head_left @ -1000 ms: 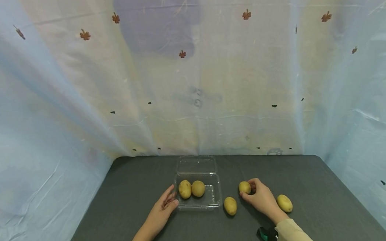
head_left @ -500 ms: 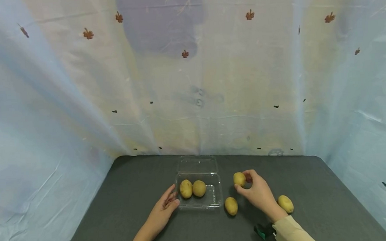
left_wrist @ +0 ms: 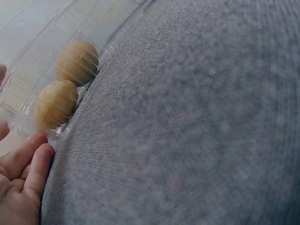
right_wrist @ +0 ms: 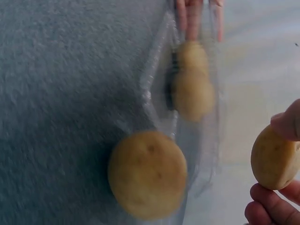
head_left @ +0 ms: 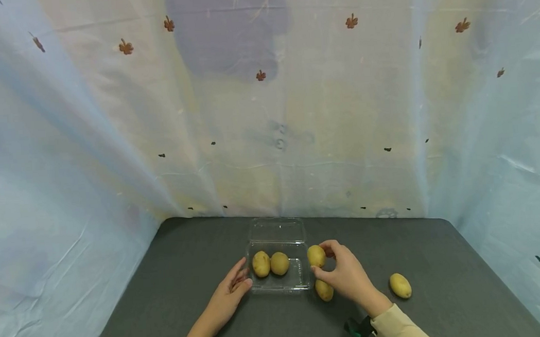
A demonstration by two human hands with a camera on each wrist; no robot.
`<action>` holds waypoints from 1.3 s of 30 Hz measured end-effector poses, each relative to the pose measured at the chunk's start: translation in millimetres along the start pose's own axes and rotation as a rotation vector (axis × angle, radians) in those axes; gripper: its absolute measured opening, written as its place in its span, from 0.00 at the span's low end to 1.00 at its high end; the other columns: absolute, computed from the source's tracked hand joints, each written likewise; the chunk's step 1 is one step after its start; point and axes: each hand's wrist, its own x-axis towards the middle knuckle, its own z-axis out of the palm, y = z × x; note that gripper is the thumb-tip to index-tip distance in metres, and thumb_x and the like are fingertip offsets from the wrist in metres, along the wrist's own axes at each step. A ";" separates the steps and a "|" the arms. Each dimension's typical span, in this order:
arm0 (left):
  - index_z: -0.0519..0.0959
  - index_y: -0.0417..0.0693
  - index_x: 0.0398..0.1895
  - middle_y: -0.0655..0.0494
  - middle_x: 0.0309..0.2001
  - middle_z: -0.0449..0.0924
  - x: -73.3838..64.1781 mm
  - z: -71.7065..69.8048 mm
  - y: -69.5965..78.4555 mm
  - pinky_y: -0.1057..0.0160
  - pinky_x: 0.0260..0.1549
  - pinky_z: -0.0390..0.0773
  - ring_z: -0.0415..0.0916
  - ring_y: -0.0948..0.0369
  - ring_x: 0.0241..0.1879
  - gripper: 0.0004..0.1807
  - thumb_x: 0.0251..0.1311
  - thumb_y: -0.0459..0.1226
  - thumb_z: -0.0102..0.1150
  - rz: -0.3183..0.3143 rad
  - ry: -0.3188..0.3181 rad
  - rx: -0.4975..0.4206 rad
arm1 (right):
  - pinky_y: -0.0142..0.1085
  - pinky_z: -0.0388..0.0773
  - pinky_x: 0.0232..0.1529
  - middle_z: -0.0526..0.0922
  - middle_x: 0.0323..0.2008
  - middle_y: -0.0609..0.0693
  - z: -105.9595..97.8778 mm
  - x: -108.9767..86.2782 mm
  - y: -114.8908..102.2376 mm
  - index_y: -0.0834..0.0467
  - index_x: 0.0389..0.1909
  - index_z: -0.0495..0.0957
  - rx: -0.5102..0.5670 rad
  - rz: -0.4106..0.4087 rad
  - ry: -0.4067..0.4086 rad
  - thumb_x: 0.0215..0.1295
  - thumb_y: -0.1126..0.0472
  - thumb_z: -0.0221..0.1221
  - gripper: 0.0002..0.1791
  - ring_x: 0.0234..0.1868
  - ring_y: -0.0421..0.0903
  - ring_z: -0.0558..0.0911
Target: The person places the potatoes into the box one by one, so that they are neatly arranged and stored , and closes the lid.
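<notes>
My right hand (head_left: 347, 275) pinches a small yellow potato (head_left: 316, 256) between thumb and fingers, at the right edge of a clear plastic clamshell box (head_left: 300, 285). In the right wrist view the held potato (right_wrist: 272, 159) is raised above the table surface. Two potatoes lie side by side in the left part of the box, one oval (head_left: 261, 264) and one rounder (head_left: 279, 264). My left hand (head_left: 224, 300) rests at the box's left wall with fingers extended; its fingertips (left_wrist: 41, 137) are right at the plastic in the left wrist view.
Another potato (head_left: 324, 290) lies on the table just outside the box's front right corner, partly under the right hand. Farther right lies one more potato (head_left: 400, 286). The box's lid (head_left: 277, 230) stands open toward the back of the dark grey table (head_left: 186, 246), near a patterned curtain (head_left: 270, 179).
My right hand has lifted the potato off the table and carried it left to the box's right edge. The left hand stays by the box.
</notes>
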 end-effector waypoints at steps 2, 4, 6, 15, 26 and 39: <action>0.52 0.62 0.76 0.44 0.69 0.62 0.0 0.1 0.7 0.47 0.63 0.64 0.61 0.50 0.68 0.35 0.70 0.48 0.53 -0.001 0.002 0.002 | 0.45 0.76 0.47 0.76 0.45 0.41 4.6 -1.0 -2.3 0.49 0.55 0.73 -0.025 -0.015 -0.014 0.53 0.48 0.72 0.29 0.49 0.47 0.76; 0.52 0.63 0.76 0.44 0.69 0.61 0.0 0.3 1.0 0.47 0.63 0.63 0.60 0.50 0.68 0.35 0.70 0.48 0.53 -0.003 0.002 0.003 | 0.44 0.76 0.46 0.76 0.44 0.41 8.4 -1.1 -4.1 0.49 0.55 0.73 -0.036 -0.024 -0.020 0.53 0.48 0.71 0.29 0.48 0.46 0.76; 0.52 0.63 0.76 0.44 0.69 0.61 0.2 0.3 0.9 0.47 0.64 0.63 0.60 0.50 0.68 0.35 0.70 0.48 0.53 -0.004 0.003 0.003 | 0.44 0.76 0.45 0.76 0.44 0.41 11.5 -0.4 -5.5 0.50 0.55 0.73 -0.034 -0.027 -0.021 0.53 0.48 0.71 0.29 0.47 0.45 0.75; 0.53 0.63 0.76 0.44 0.69 0.62 0.1 -0.4 -0.4 0.47 0.64 0.63 0.60 0.51 0.68 0.35 0.70 0.48 0.53 -0.002 0.010 -0.002 | 0.45 0.76 0.44 0.77 0.44 0.41 26.8 9.5 -8.5 0.48 0.53 0.74 -0.067 -0.035 -0.044 0.53 0.47 0.71 0.28 0.47 0.48 0.76; 0.52 0.62 0.76 0.43 0.69 0.61 0.0 1.0 1.0 0.47 0.63 0.64 0.61 0.49 0.68 0.35 0.70 0.48 0.53 -0.004 0.005 -0.005 | 0.42 0.71 0.42 0.80 0.38 0.41 45.5 23.2 -13.4 0.50 0.51 0.77 -0.385 -0.181 0.022 0.49 0.45 0.71 0.28 0.41 0.45 0.72; 0.53 0.63 0.76 0.42 0.69 0.61 0.8 0.1 -0.3 0.48 0.63 0.64 0.61 0.49 0.68 0.35 0.70 0.47 0.54 0.010 -0.004 -0.018 | 0.50 0.64 0.55 0.83 0.40 0.44 52.6 32.9 -13.9 0.52 0.54 0.76 -0.397 -0.163 -0.066 0.50 0.46 0.73 0.31 0.45 0.49 0.71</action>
